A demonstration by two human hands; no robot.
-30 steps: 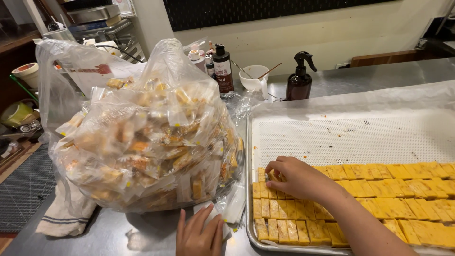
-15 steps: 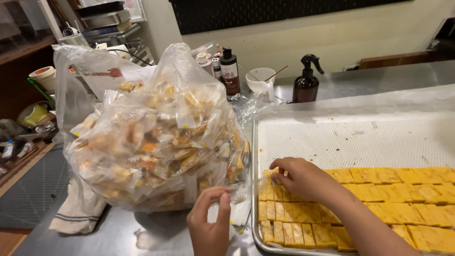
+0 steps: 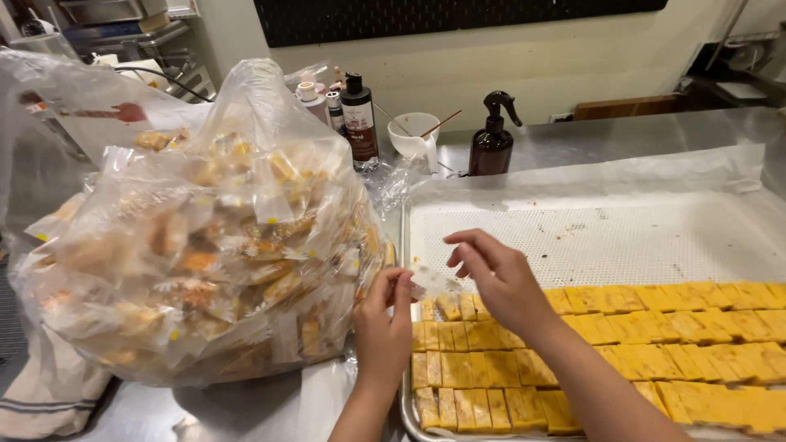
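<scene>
Both hands (image 3: 383, 327) (image 3: 499, 278) pinching small clear wrapper (image 3: 432, 281), tray (image 3: 622, 237) of yellow bars (image 3: 655, 344), bag (image 3: 205, 237) of wrapped pieces

From the head view I see my left hand (image 3: 383, 321) and right hand (image 3: 498, 274) pinching a small clear wrapper (image 3: 431, 281) between them, just above the left edge of a metal tray (image 3: 573, 237) lined with rows of yellow bars (image 3: 622, 344). To the left, a big clear bag (image 3: 196, 237) stuffed with wrapped pieces sits on the steel counter (image 3: 270, 405). Behind it stand a dark spray bottle (image 3: 494, 139) and a white cup (image 3: 413, 135).
</scene>
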